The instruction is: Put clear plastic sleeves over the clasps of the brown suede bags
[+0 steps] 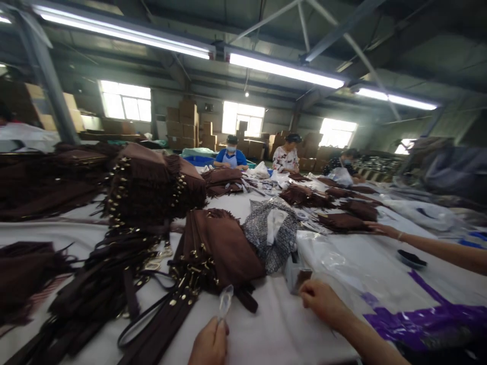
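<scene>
Where the white-covered table (274,319) spreads, a tall heap of brown bags (146,167) stands at left; nearer lie a smaller bag stack (232,246), a speckled bundle (256,241) and a small box (294,276); the right hand (321,299) curls beside that box — whether it grips anything, I cannot tell; the left hand (210,340) pinches a clear packet (225,302) just before the stack; the work seems partway, finished bags hard to tell from waiting ones; the table gives room between the hands — straps (163,324) crowd the left.
</scene>
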A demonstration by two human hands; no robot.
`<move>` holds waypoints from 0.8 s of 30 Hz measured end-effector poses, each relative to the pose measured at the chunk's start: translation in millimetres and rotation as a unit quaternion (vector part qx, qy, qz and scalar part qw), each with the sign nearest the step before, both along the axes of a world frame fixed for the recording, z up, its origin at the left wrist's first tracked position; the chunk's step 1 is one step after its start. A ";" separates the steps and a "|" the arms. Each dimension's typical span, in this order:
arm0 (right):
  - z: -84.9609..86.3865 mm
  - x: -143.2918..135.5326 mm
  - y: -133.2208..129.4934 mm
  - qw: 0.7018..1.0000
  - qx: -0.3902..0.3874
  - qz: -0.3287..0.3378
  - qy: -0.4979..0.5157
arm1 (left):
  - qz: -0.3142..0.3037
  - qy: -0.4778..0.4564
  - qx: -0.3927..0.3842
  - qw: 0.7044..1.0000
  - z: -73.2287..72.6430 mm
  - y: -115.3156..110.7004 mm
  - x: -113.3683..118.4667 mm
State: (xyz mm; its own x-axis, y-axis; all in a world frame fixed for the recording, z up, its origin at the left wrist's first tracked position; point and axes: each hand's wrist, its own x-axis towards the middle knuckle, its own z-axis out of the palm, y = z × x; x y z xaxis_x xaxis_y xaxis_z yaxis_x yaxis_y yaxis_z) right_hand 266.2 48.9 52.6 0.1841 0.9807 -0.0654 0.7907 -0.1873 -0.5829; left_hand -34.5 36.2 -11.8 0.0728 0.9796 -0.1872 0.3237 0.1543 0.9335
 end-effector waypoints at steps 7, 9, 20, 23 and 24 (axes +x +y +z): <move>19.6 -120.2 -1.7 0.954 -0.061 0.230 0.184 | -0.007 0.089 0.079 0.993 3.2 -10.7 2.7; 17.3 -146.4 10.3 0.949 -0.071 0.239 0.196 | -0.013 0.112 0.102 0.988 6.2 -12.6 1.9; 1.9 -182.7 43.0 0.961 -0.170 0.194 0.096 | -0.033 0.188 0.151 0.970 -6.4 -12.4 -7.0; 2.4 -183.6 44.7 0.961 -0.186 0.182 0.088 | -0.019 0.214 0.142 0.966 -9.5 -15.1 -4.3; 2.2 -183.8 45.0 0.961 -0.191 0.179 0.088 | -0.004 0.216 0.138 0.967 -10.7 -16.2 -3.3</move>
State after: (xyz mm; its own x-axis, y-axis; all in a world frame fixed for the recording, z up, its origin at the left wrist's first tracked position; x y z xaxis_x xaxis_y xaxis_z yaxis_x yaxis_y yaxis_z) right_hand 82.4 93.9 54.8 -0.2078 0.8778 -0.4316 0.7394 -0.1480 -0.6568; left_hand -37.8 20.0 -22.5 0.0547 0.9963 0.0666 0.6925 -0.0859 0.7162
